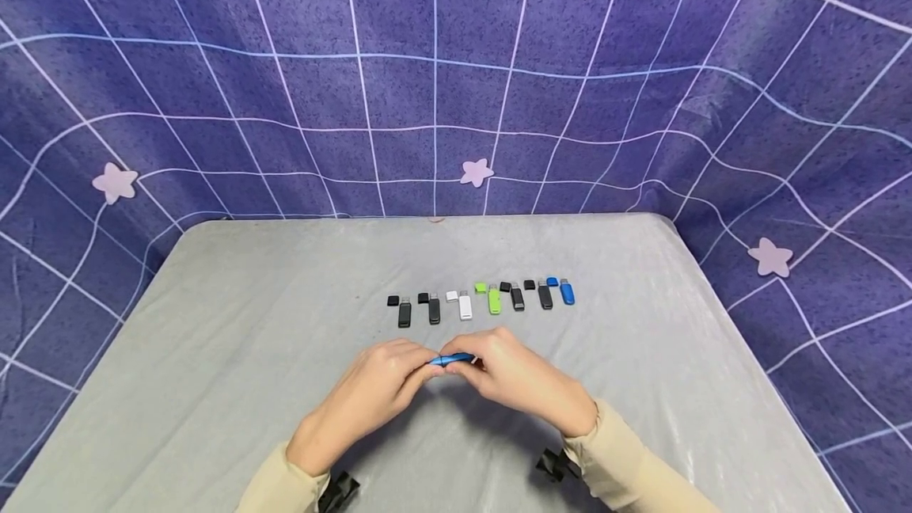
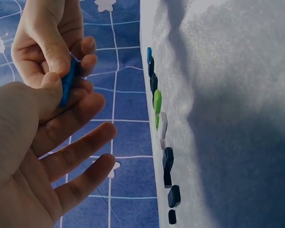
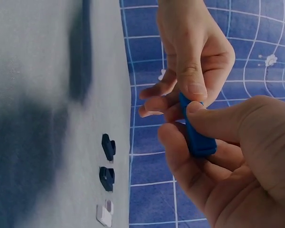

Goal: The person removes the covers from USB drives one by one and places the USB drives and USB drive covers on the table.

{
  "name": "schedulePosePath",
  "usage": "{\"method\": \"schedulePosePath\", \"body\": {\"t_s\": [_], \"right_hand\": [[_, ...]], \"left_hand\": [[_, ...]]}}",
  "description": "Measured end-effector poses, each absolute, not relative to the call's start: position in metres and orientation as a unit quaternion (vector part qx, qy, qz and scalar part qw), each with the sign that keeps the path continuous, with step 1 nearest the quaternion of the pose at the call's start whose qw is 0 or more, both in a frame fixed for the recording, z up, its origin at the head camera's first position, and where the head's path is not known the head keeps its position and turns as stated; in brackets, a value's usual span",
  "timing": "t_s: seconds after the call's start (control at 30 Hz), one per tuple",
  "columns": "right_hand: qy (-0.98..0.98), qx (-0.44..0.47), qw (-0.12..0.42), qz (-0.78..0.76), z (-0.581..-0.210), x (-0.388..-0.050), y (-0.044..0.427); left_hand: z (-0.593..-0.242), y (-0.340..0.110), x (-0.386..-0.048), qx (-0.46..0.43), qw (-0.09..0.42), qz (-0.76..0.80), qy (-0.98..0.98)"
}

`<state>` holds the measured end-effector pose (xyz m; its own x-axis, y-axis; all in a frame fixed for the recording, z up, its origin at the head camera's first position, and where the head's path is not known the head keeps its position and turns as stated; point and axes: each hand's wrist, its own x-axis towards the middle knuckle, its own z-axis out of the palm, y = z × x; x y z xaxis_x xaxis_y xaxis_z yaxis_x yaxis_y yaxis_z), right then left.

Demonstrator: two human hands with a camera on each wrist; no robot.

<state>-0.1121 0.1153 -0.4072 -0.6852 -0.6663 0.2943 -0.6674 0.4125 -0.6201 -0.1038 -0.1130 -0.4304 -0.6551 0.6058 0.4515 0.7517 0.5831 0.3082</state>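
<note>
A blue USB flash drive [image 1: 456, 359] is held between both hands above the near part of the table. My left hand [image 1: 381, 378] pinches its left end, the cap end, between thumb and index finger; the other left fingers spread loosely in the left wrist view. The body [image 3: 199, 140] of the drive lies in my right hand [image 1: 520, 378], gripped by thumb and fingers. Cap and body meet in one line, and no metal plug shows between them. Beyond the hands, a row of uncapped drives lies on the table, among them a green drive [image 1: 495, 301] and a white drive [image 1: 465, 306].
Each drive in the row has its cap beside it, like the black cap [image 1: 393, 301] at the left end. A blue drive [image 1: 567, 292] ends the row on the right. The grey-covered table [image 1: 249, 283] meets a purple grid-patterned curtain [image 1: 399, 93] behind.
</note>
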Motion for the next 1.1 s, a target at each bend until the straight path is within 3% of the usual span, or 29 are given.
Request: {"method": "schedulePosePath", "body": {"t_s": [0.57, 0.93, 1.1], "right_hand": [[-0.810, 0.441, 0.019, 0.385, -0.403, -0.115, 0.124], [-0.804, 0.435, 0.039, 0.403, -0.407, -0.111, 0.127], [-0.820, 0.387, 0.087, 0.412, -0.415, -0.119, 0.143]], "left_hand": [[-0.424, -0.117, -0.109, -0.429, 0.146, -0.253, -0.855], [-0.424, -0.121, -0.113, -0.473, 0.184, -0.254, -0.823], [-0.429, -0.134, -0.118, -0.453, 0.226, -0.293, -0.811]]}}
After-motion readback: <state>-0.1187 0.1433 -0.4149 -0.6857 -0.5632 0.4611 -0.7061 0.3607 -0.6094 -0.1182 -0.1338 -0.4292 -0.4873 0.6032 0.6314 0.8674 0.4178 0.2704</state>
